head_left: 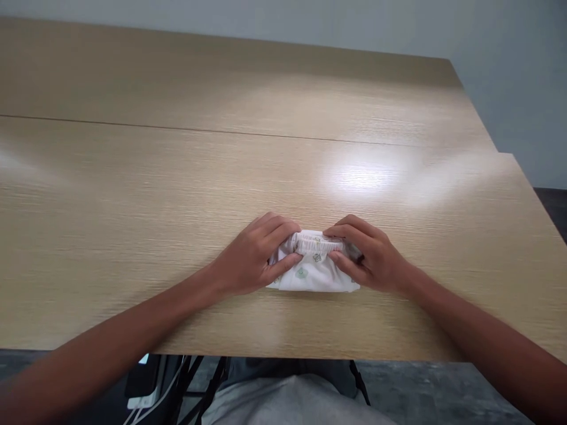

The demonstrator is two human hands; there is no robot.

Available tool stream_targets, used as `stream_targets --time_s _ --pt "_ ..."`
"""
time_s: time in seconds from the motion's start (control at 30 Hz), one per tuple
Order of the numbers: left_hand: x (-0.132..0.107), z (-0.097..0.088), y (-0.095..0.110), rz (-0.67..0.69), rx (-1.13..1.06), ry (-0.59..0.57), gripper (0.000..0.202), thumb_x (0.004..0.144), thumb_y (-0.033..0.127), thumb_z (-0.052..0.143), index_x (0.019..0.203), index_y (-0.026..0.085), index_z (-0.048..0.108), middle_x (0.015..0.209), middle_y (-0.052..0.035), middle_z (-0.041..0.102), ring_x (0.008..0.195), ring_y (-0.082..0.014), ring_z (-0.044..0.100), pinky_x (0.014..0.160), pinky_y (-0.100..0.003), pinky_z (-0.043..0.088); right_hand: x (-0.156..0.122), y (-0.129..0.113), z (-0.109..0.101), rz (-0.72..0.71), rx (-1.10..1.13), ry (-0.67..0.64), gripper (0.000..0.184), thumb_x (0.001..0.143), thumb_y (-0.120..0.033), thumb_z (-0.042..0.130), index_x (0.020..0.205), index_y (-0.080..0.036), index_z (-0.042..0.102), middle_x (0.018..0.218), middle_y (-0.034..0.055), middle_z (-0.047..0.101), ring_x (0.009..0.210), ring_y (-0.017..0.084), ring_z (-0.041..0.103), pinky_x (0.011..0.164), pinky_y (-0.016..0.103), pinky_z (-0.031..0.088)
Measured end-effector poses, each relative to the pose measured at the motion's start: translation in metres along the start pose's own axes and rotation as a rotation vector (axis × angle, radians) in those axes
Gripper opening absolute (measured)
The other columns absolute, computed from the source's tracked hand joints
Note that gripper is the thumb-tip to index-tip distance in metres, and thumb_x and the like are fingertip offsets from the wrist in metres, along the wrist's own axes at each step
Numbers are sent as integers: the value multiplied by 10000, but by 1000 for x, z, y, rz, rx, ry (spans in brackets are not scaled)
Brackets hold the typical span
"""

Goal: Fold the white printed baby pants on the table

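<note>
Printed white elastic-waist garment [318, 276] lay on desk [177, 177], near front edge. Our left grip [266, 252] held one end of gathered waistband [318, 244], narrow; our right grip [371, 255] held other end, likewise narrow.

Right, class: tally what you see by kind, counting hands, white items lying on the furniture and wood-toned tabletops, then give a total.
Hands: 2 (left hand, right hand)
White items: 1 (patterned, elastic-edged item)
Wood-toned tabletops: 2 (near tabletop, far tabletop)
Total: 5
</note>
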State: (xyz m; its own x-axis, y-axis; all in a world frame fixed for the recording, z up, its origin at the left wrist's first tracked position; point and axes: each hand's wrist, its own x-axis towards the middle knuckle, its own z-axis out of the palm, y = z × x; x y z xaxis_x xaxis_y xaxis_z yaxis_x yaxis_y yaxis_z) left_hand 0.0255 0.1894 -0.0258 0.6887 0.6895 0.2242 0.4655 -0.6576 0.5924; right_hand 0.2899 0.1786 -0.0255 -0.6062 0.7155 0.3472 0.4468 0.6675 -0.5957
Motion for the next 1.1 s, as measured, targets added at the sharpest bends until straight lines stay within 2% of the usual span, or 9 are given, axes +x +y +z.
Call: stream_targets --time_s 0.13,0.27,0.43,0.53,0.6,0.7,0.8,0.9,1.1 --pt "1 0 -1 33 -26 3 232 1000 334 544 1135 146 552 1055 -90 601 983 -225 545 863 -367 459 -1 1 0 -37 -15 15 189 992 -295 549 1118 -159 590 953 97 603 805 214 591 671 343 499" --pt "-1 0 -1 104 -59 7 176 978 289 576 1094 158 555 1008 -83 612 937 -215 570 817 -352 482 0 0 -2 -60 -16 -19 163 998 -303 538 1074 -169 589 866 67 591 695 179 559 587 312 462" --pt "-3 0 -1 146 -21 -23 175 944 325 612 1076 215 579 996 -60 628 864 -205 607 746 -338 506 -1 2 -4 -115 -34 -107 320 1016 -494 509 1000 -184 587 797 51 557 638 173 529 542 333 440" --pt "-5 2 -3 167 39 16 212 933 361 630 1087 218 600 996 -46 627 846 -198 624 722 -328 518 -3 5 -4 -133 -98 -132 415 970 -619 552 999 -207 599 832 44 564 693 186 570 586 354 487" --pt "-7 2 -6 185 84 31 246 941 350 619 1142 208 604 1021 -34 613 877 -194 628 749 -331 527 -3 8 -4 -130 -169 -108 404 930 -633 619 1023 -239 614 873 35 578 723 188 586 635 362 521" --pt "-9 2 -6 239 121 41 260 930 244 618 1188 212 604 1059 -21 589 918 -188 617 796 -350 520 -2 9 -6 -112 -249 -145 290 965 -565 608 1048 -288 624 885 21 592 742 192 587 702 372 539" --pt "-8 2 -4 232 90 73 171 895 184 666 1055 233 627 1010 -11 594 850 -161 601 755 -330 509 -3 6 -7 -195 -305 -134 79 1028 -347 550 1046 -306 615 982 1 619 818 198 594 753 393 527" --pt "-5 3 -2 198 -23 88 128 900 189 681 996 194 597 955 -21 604 835 -151 603 740 -312 507 -4 1 -8 -295 -289 -57 111 970 -191 629 1066 -246 625 1108 27 609 878 209 580 744 402 520" --pt "1 6 -9 236 -161 100 115 951 253 628 945 197 528 905 -37 610 835 -173 586 720 -310 479 2 -19 -10 -300 -321 -67 141 1012 -213 581 1095 -311 638 933 -10 605 821 171 560 736 369 519"
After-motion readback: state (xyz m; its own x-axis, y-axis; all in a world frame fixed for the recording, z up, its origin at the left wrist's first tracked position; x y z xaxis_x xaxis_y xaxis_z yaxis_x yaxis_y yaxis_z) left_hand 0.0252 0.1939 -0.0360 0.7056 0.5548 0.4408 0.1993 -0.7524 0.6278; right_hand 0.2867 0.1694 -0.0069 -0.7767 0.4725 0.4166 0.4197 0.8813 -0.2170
